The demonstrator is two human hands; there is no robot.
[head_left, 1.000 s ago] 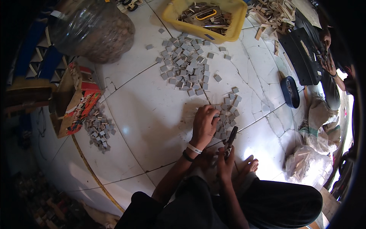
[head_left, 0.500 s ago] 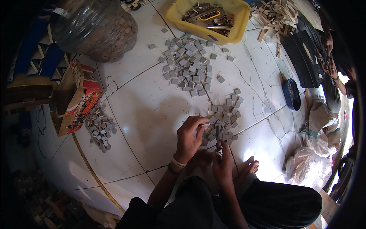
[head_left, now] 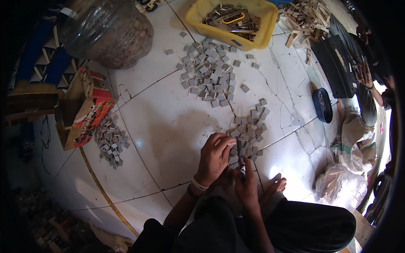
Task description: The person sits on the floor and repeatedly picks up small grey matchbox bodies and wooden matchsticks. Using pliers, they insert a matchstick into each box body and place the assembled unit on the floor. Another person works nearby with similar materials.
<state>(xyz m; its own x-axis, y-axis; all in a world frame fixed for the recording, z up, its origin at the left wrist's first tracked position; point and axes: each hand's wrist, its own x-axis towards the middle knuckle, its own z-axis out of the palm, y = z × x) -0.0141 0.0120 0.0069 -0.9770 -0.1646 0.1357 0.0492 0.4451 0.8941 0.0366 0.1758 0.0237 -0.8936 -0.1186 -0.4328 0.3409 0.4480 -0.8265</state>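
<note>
My left hand point(head_left: 213, 159) is closed, with thumb and fingertips pinching a small pale piece point(head_left: 231, 143) that looks like wood. My right hand point(head_left: 248, 186) is wrapped around a narrow dark hand tool point(head_left: 240, 151), whose exact kind I cannot make out. The tool's dark end points away from me and meets or nearly meets the pale piece. Beneath and beyond both hands lies a loose cluster of small grey square pieces point(head_left: 254, 123). A larger spread of similar grey squares point(head_left: 214, 76) lies farther off on the white tiled floor point(head_left: 168, 139).
Far ahead stands a yellow tub point(head_left: 270, 29) of scraps and tools. Wood offcuts point(head_left: 303, 17) lie to its right. A clear plastic container point(head_left: 105, 36), an open red carton point(head_left: 93, 105) and another grey pile point(head_left: 112, 145) are leftward. At right are a blue tray point(head_left: 322, 105) and a co-worker's hand point(head_left: 365, 76).
My left hand has moved slightly nearer to me and right, bringing the pale piece to the tool's dark end. My right hand stays nearly in place.
</note>
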